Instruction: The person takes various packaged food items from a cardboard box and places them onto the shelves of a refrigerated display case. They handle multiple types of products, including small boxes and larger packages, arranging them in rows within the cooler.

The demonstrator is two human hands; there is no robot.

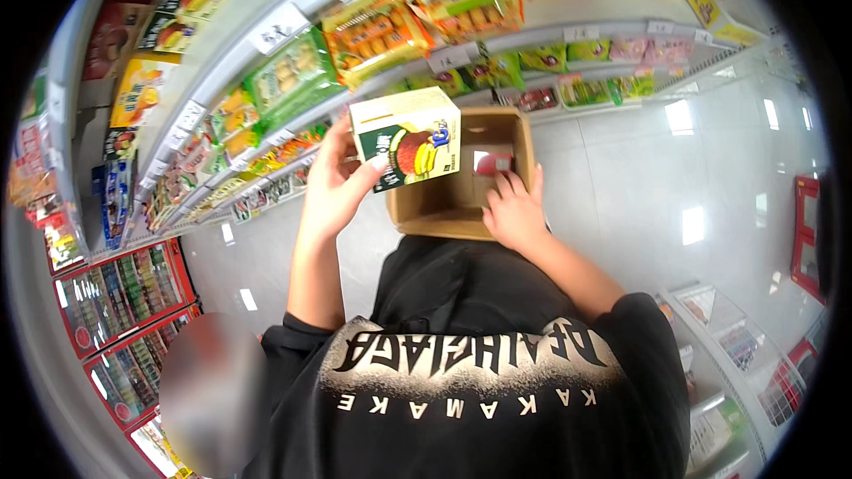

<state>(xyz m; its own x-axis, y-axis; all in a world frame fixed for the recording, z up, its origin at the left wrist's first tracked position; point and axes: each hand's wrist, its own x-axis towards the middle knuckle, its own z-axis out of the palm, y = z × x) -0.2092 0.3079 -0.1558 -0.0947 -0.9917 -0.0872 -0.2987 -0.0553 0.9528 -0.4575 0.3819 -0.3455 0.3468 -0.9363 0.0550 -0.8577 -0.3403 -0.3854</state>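
A dark green and cream food box (416,140) with pictures of food on it is gripped in my left hand (339,176), thumb on its front face. It is held over the left part of an open cardboard carton (459,213) in front of my body. My right hand (516,209) reaches over the carton's right wall, its fingers bent inside. Near those fingertips lies a small red and white item (492,163) in the carton. Whether the fingers touch it, I cannot tell. The carton's left inside is partly hidden by the food box.
Store shelves with bagged snacks (379,33) curve along the front and left. Boxed goods (143,90) stand on the left shelves. Red display cases (123,299) are at the lower left. A white rack (732,339) stands at the lower right, on a shiny tiled floor (619,166).
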